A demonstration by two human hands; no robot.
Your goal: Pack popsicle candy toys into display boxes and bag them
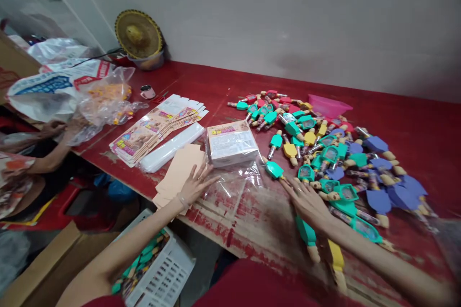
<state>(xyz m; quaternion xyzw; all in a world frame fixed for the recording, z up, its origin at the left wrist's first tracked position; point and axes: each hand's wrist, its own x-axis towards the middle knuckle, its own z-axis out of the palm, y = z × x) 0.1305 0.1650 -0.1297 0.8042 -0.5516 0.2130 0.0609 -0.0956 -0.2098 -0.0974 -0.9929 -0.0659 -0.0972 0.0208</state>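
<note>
My left hand [196, 184] lies with fingers spread on plain beige cards [182, 165] near the table edge. Its fingertips reach the front of a clear plastic bag [234, 177], which has a printed box [232, 144] in it. My right hand [306, 199] is stretched flat and holds nothing that I can see. Its fingertips are at the end of a green shovel-shaped toy [274, 170]; whether they touch it I cannot tell. Beside and beyond that hand spreads a pile of similar toys in green, purple [378, 201], yellow and red, with see-through tube handles.
Printed flat cartons [144, 134] and a stack of clear bags [173, 146] lie to the left. A pink scoop-like tray [329, 105] stands behind the pile. Below the table edge is a white basket [169, 268] of toys. Another person's hands [61, 129] work at far left.
</note>
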